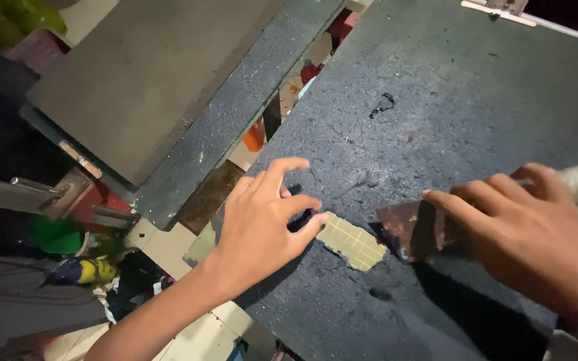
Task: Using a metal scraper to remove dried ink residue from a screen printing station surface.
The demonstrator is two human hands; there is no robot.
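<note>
gridded piece [351, 241] on board [449, 120], scraper [409, 228] right of it

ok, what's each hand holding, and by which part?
Right hand pinches a dark flat scraper blade by its rear edge. Left hand holds nothing.

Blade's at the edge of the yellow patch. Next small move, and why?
Probably push the scraper blade in the right hand leftward under the yellow gridded patch: its edge meets the patch's right end, and the left hand braces the other end on the dark board.
</note>
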